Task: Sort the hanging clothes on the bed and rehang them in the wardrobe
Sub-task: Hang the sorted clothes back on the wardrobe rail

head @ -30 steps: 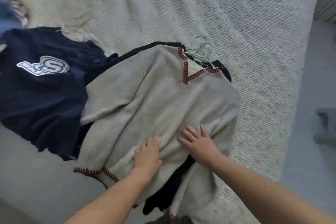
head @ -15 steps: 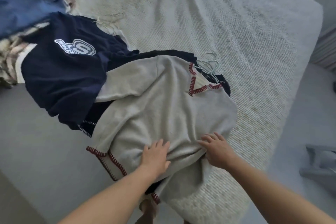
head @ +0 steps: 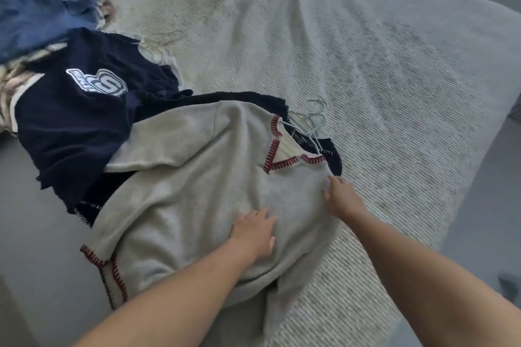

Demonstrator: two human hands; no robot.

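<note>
Both of my hands are down on the pale grey knitted V-neck sweater with dark red blanket stitching (head: 203,191), which lies front-up on the bed under its cream ribbed woven blanket (head: 352,51). My left hand (head: 253,234) rests flat on the sweater's lower middle, palm down, fingers straight and slightly spread; its grip is wide and holds nothing. My right hand (head: 342,197) sits just right of and beyond the left one, near the sweater's right shoulder, fingers bent down into the knit. I cannot tell whether that grip pinches a fold or only presses on the cloth.

Just beyond my right hand is the red-stitched neckline, and past it the pale mint wire hangers (head: 313,121) poke out of the collar, their hooks lying on the blanket. A dark navy knitted garment with white edge stitching (head: 334,155) lies beneath the grey sweater, showing around the collar and along the far left edge.

Left of and beyond my left hand a navy blue T-shirt with a white S logo (head: 79,127) overlaps the sweater's sleeve. Farther still in that direction lies a crumpled blue denim garment (head: 33,17) on some striped fabric (head: 8,84). The sweater's red-stitched hem hangs over the near edge of the bed, left of my left forearm.
</note>
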